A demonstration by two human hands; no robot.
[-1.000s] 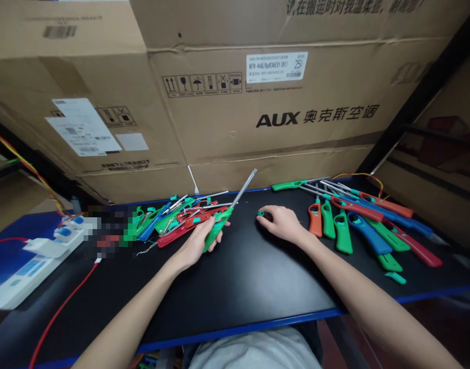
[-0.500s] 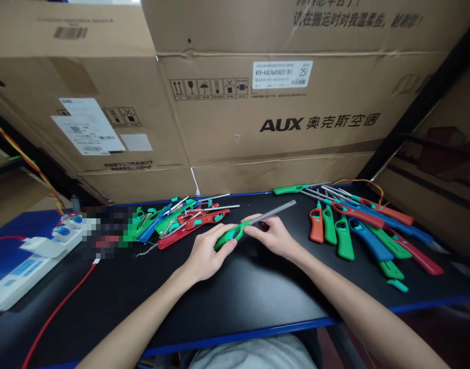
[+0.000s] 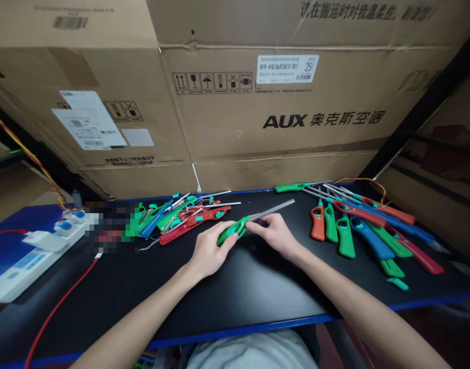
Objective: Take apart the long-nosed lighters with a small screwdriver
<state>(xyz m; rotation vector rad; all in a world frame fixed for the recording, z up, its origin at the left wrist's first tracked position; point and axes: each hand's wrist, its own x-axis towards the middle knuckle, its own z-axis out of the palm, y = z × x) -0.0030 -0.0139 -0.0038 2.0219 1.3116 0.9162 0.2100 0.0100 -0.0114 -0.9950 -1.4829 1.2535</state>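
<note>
A green long-necked gas lighter (image 3: 227, 234) with a metal tube (image 3: 271, 208) is held between both hands above the middle of the black table. My left hand (image 3: 211, 246) wraps around its handle, thumb along the near side. The fingers of my right hand (image 3: 275, 233) pinch the lighter where the handle meets the tube. Something small and dark purple (image 3: 263, 223) shows at the right fingertips; I cannot make out what it is. The tube points up and to the right.
Left of my hands lies a heap of opened lighters and loose parts, including a red lighter shell (image 3: 181, 231). Several lighters, among them a blue one (image 3: 373, 241), are spread at the right. A white power strip (image 3: 38, 264) and cardboard boxes (image 3: 227, 133) border the table (image 3: 258, 292).
The view has shifted slightly. Both hands keep hold of the green lighter, with the right fingers still at the base of its tube and the lighter turned a little.
</note>
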